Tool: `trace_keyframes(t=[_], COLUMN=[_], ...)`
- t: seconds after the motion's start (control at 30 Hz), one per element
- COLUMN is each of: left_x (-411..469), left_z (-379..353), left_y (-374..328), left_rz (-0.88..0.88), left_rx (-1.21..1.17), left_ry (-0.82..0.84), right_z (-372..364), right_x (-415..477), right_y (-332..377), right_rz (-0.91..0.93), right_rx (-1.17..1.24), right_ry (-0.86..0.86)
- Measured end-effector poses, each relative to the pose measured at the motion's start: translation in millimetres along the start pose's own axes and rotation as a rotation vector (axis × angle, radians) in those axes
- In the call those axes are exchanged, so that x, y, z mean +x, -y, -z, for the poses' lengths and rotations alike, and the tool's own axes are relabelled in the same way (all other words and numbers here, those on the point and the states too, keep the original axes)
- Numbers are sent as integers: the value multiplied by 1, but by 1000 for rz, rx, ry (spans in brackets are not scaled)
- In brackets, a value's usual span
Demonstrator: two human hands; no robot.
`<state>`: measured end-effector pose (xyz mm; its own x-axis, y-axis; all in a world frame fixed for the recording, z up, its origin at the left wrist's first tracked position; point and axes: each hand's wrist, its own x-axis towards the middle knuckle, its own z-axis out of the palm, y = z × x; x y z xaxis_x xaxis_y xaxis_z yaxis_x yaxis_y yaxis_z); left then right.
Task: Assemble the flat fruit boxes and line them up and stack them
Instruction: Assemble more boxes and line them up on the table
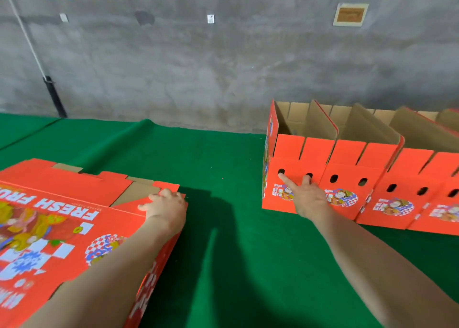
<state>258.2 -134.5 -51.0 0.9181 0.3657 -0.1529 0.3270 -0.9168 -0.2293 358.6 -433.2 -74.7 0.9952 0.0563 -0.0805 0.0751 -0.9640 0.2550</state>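
here, in the head view, a stack of flat boxes [62, 216] lies at the near left on the green cloth [218, 253]. the left hand [165, 206] sits on its far right corner, fingers curled over the edge of the top sheet. at the far right stands a row of assembled boxes [347, 163], open-topped and touching side by side. the right hand [308, 199] reaches the leftmost box [294, 162], index and another finger stretched out, tips at its two oval holes, gripping nothing.
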Motion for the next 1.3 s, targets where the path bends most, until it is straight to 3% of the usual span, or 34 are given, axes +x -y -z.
trace_keyframes(t=[0.3,0.5,0.63,0.73,0.83,1.0,1.1,1.2,1.3], left_x=[-9,-9,-8,-15,-35,-73,-93,-114,-141], left_z=[1,-5,-15,-21,-26,-36,-37,-43,-56], left_y=[6,16,27,40,56,109,144,155,138], left_rz=[-41,-99,-146,-219,-256,-81,78,38,-67], left_rx=[-130,-264,-349,-386,-393,-290,-234,-236,-272], left_ry=[16,-26,-83,-132,-131,-167,-170,-86,-45], right_z=[-24,-19,1,13,25,25,23,25,26], right_x=[-19,-31,-39,-49,-77,-149,-185,-215,-232], right_y=[-60,-66,-33,-3,45,147,194,229,243], right_rz=[-118,-218,-310,-307,-141,276,382,342,133], right_rx=[-2,103,382,650,894,1017,1099,1247,1532], right_ry=[-51,81,160,35,-22,183,327,425,552])
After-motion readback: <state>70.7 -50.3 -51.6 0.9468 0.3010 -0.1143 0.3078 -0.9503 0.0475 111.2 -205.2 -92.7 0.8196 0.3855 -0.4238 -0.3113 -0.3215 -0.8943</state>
